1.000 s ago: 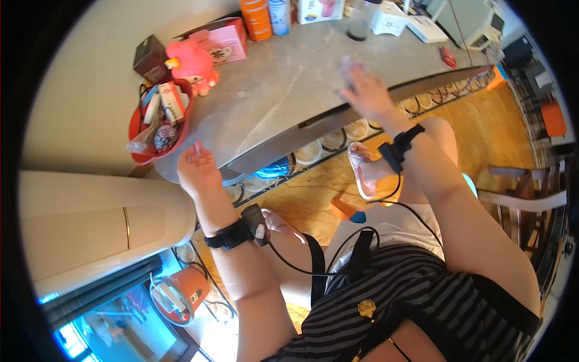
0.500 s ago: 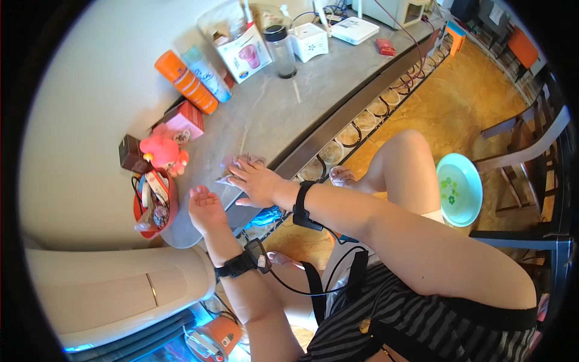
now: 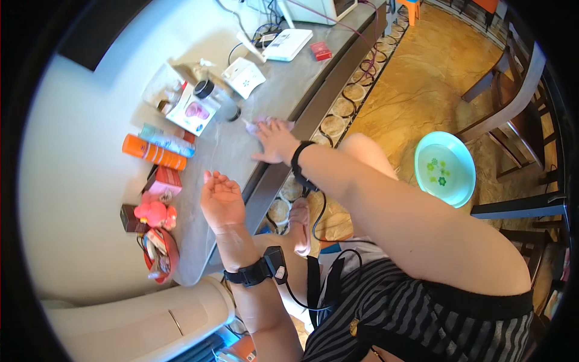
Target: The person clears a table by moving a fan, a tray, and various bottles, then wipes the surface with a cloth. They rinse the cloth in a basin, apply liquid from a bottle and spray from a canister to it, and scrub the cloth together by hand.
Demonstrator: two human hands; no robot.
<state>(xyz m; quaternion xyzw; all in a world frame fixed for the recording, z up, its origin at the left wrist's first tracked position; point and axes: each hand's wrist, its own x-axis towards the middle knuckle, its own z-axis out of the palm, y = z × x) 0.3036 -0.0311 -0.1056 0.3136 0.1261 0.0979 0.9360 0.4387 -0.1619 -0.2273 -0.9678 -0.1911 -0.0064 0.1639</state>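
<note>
My right hand point(image 3: 277, 142) lies flat on the grey counter point(image 3: 278, 90), fingers spread, pressing on a thin pale purple cloth point(image 3: 288, 125). Most of the cloth is hidden beneath the fingers; its edges show at either side. A clear bottle with a black lid point(image 3: 221, 102) stands just beyond that hand. My left hand point(image 3: 223, 202) hovers by the counter's near end, palm turned up, fingers loosely bent and apart, with nothing in it. Each wrist wears a black strap; a cabled box sits on the left one.
Along the wall are a white box point(image 3: 192, 110), an orange spray can point(image 3: 154, 152), a pink plush toy point(image 3: 154, 211) and a red basket point(image 3: 163, 256). Farther off lie a white router point(image 3: 289, 44) and a red pack point(image 3: 321, 50). A turquoise basin point(image 3: 445, 169) stands near a wooden chair point(image 3: 506, 102).
My right hand and the cloth have slid farther along the counter, toward the bottle. The view has shifted, and my left hand stays palm up near the counter's end.
</note>
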